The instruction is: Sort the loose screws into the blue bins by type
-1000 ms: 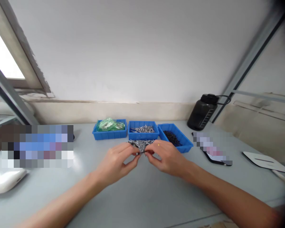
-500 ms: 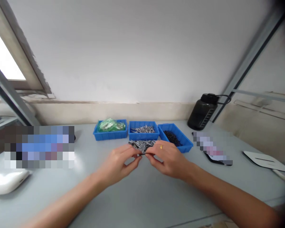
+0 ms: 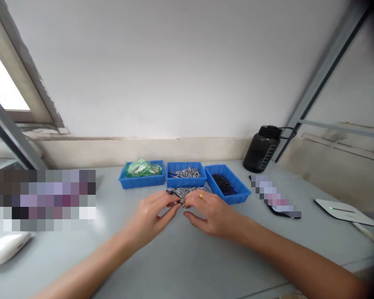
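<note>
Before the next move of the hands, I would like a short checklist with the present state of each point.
1. Left hand pinches the small dark piece: ok.
2. Right hand closed in a pinch: not ok, thumb and index finger stand apart.
3. Small dark piece undamaged: cannot tell, too small and partly covered.
4. Loose silver rods lying just beyond the fingertips: ok.
5. Dark pieces inside the right blue tray: ok.
6. Bottle apart from both hands: ok.
</note>
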The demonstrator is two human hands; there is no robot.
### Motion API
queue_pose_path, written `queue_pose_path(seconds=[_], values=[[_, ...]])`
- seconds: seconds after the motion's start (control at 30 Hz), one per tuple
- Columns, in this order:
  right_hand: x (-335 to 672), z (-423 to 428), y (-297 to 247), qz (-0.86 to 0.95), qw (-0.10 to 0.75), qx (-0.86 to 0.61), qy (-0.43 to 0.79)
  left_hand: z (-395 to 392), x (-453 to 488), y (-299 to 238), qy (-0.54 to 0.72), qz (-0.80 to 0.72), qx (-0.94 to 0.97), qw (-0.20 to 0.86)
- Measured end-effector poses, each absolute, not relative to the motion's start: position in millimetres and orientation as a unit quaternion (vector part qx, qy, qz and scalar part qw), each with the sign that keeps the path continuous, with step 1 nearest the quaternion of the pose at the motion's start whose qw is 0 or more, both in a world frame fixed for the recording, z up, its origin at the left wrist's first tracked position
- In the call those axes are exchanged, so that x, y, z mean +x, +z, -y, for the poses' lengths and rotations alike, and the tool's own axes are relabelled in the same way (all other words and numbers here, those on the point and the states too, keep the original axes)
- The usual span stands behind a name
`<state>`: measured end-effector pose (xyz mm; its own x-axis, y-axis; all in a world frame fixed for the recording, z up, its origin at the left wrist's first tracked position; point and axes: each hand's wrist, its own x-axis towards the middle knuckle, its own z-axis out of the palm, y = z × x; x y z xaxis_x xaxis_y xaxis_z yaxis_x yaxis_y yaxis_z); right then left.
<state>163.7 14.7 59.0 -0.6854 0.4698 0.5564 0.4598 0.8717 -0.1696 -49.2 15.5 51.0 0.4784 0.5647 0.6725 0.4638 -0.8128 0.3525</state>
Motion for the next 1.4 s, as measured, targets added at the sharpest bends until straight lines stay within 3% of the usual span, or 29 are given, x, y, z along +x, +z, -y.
queue_pose_path(seconds=[0.3, 0.5, 0.63, 0.73, 0.97, 1.4], values=[[162.9, -16.2, 60.3, 0.943, 0.241, -0.224, -0.053, -17.7, -47.0, 50.1, 0.355, -0.378, 0.843, 0.142], [181.3, -31.4, 70.0, 0.847, 0.212, -0.431, -0.228, -18.1, -48.4, 51.0, 0.307, -0.422, 0.846, 0.110], [200.2, -41.6, 77.0, 0.740, 0.136, -0.594, -0.284, -19.8, -50.4, 47.0, 0.253, -0.399, 0.881, 0.042], [199.2, -43.2, 74.1, 0.755, 0.119, -0.589, -0.263, -22.2, -51.2, 44.2, 0.197, -0.380, 0.904, 0.003], [166.7, -25.7, 47.2, 0.915, 0.071, -0.381, -0.110, -24.5, -52.1, 44.4, 0.146, -0.390, 0.908, -0.044], [170.9, -32.1, 42.3, 0.928, 0.044, -0.362, -0.073, -24.8, -50.2, 44.2, 0.100, -0.395, 0.912, -0.039]])
